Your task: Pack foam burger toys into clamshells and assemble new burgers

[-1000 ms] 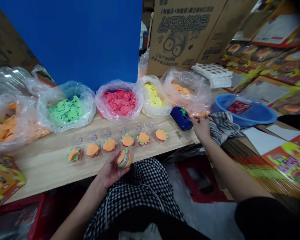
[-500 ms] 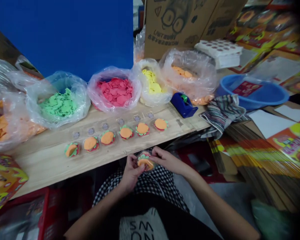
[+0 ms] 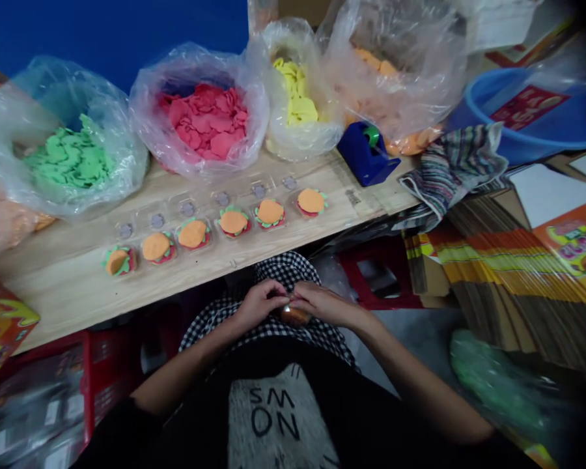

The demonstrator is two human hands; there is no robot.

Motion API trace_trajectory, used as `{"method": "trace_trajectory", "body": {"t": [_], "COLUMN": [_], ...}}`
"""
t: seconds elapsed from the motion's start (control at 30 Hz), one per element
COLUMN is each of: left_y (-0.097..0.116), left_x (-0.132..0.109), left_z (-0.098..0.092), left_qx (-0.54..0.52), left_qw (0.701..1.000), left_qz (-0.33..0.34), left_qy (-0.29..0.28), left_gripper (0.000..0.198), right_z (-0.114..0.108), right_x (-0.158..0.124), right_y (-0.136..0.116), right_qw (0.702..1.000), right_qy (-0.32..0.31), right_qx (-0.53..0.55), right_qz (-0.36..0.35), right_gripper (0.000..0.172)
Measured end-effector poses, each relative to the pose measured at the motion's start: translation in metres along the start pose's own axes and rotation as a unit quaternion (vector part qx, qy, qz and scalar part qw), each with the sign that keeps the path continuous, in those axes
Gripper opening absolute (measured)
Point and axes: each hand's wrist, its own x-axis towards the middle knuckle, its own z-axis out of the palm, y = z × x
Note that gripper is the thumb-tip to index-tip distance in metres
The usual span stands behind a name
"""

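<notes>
Over my lap, my left hand point(image 3: 260, 305) and my right hand point(image 3: 323, 304) are closed together on one toy burger in a clear plastic case point(image 3: 295, 316). Fingers and thumbs meet at its upper edge, and they hide most of it. Only a shiny orange-brown part shows below them. On the wooden table point(image 3: 195, 268) in front of me, several open clear cases stand in a slanting row, each with a toy burger in it, such as the one with a flat orange bun point(image 3: 269, 213). At the left end, one burger point(image 3: 119, 260) has its bun tilted.
Behind the row stand plastic bags of green pieces point(image 3: 71, 156), red pieces point(image 3: 208, 120), yellow pieces point(image 3: 297, 98) and orange pieces point(image 3: 376, 62). A blue tape dispenser point(image 3: 366, 156), striped cloth point(image 3: 454, 159) and blue basin point(image 3: 527, 146) are to the right, near stacked flat cardboard point(image 3: 498, 267).
The camera view has shifted closer to the table, so the bags look larger. My hands have closed in over the cased burger, which now shows less of its green and orange.
</notes>
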Motion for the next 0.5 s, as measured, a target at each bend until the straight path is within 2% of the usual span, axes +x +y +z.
{"method": "trace_trajectory", "body": {"t": [0.13, 0.37, 0.5], "left_y": [0.000, -0.005, -0.008], "left_x": [0.000, -0.001, -0.003], "left_z": [0.003, 0.007, 0.004], "left_qx": [0.038, 0.045, 0.049], "left_qw": [0.999, 0.999, 0.999], "left_qz": [0.035, 0.014, -0.001], "left_qy": [-0.014, -0.016, -0.006], "left_gripper": [0.010, 0.006, 0.008], "right_z": [0.007, 0.017, 0.016], "right_x": [0.000, 0.004, 0.006], "right_y": [0.004, 0.006, 0.007], "right_qw": [1.000, 0.999, 0.999], "right_qy": [-0.003, -0.024, -0.009], "right_qx": [-0.004, 0.020, 0.036], "right_qz": [-0.013, -0.038, -0.031], "right_gripper": [0.022, 0.022, 0.026]}}
